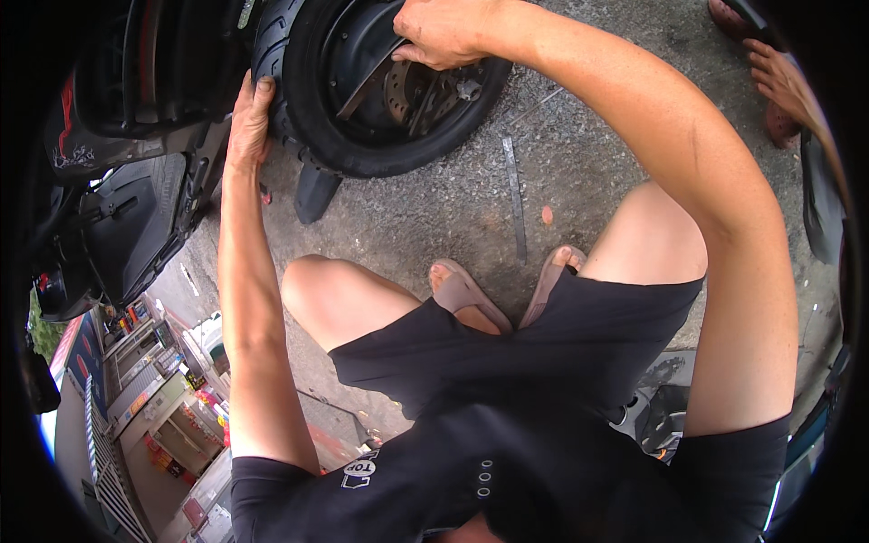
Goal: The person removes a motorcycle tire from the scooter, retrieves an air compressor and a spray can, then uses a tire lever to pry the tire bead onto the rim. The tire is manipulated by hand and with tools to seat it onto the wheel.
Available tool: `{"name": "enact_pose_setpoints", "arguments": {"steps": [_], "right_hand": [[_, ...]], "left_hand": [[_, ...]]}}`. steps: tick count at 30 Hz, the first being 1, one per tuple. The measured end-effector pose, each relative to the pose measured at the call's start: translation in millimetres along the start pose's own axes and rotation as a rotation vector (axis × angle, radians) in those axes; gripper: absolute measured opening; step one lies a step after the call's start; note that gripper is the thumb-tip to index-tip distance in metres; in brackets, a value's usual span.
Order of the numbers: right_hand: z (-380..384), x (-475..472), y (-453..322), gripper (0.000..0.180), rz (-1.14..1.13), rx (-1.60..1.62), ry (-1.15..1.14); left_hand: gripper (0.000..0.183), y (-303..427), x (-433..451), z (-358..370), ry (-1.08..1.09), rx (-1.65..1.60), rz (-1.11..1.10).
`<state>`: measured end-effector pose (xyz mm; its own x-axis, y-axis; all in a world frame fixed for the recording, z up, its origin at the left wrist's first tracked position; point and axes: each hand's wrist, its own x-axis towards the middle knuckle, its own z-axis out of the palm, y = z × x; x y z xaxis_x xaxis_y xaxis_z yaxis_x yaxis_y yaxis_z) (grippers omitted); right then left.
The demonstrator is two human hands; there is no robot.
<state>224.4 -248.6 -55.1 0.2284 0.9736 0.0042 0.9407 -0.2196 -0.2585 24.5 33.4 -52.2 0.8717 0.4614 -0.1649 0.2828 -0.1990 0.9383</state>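
Note:
In the upper middle of the head view is a scooter's wheel with a black tyre (380,163), a dark rim and a brake disc (396,91). My left hand (251,119) rests against the tyre's tread at the left, its thumb raised. Near the top, my right hand (445,34) is closed on a flat metal tyre lever (366,89), which slants down across the rim. Another flat metal bar (514,200) lies on the ground between the wheel and my feet.
The scooter's dark body (129,183) fills the upper left. A mudguard-like black part (316,195) is below the tyre. Another person's hand (781,78) and clog (781,125) show at the upper right. An open-looking grey case (665,373) lies near my right thigh.

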Motion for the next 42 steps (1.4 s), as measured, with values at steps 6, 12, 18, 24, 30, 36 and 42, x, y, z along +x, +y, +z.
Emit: {"name": "enact_pose_setpoints", "arguments": {"steps": [6,12,18,24,30,36,42], "right_hand": [[-6.7,26.3,0.4,0.042,-0.105,0.006,-0.065],[-4.7,46.2,-1.5,0.040,-0.179,-0.042,-0.037],[-4.6,63.4,-1.4,0.038,-0.323,-0.040,-0.027],[0.8,68.3,-9.6,0.037,-0.324,0.006,0.000],[12.7,19.1,-32.3,0.038,-0.187,0.046,0.017],[21.1,-34.2,-45.3,0.033,0.258,1.024,-0.615],[51.8,-83.3,-55.1,0.035,0.563,2.166,-0.494]], "left_hand": [[0.095,0.3,-7.1,-4.6,0.080,-0.018,0.009],[0.095,-0.4,-9.0,-5.8,0.037,-0.047,0.004],[0.100,1.4,-10.2,-2.4,0.067,-0.013,0.023],[0.095,6.7,-14.1,6.7,0.062,-0.038,0.022],[0.094,7.1,-10.7,9.2,0.085,-0.021,0.024],[0.088,28.3,-14.0,18.4,0.113,0.047,0.026],[0.088,42.2,-15.3,35.6,0.095,-0.017,0.016]]}}
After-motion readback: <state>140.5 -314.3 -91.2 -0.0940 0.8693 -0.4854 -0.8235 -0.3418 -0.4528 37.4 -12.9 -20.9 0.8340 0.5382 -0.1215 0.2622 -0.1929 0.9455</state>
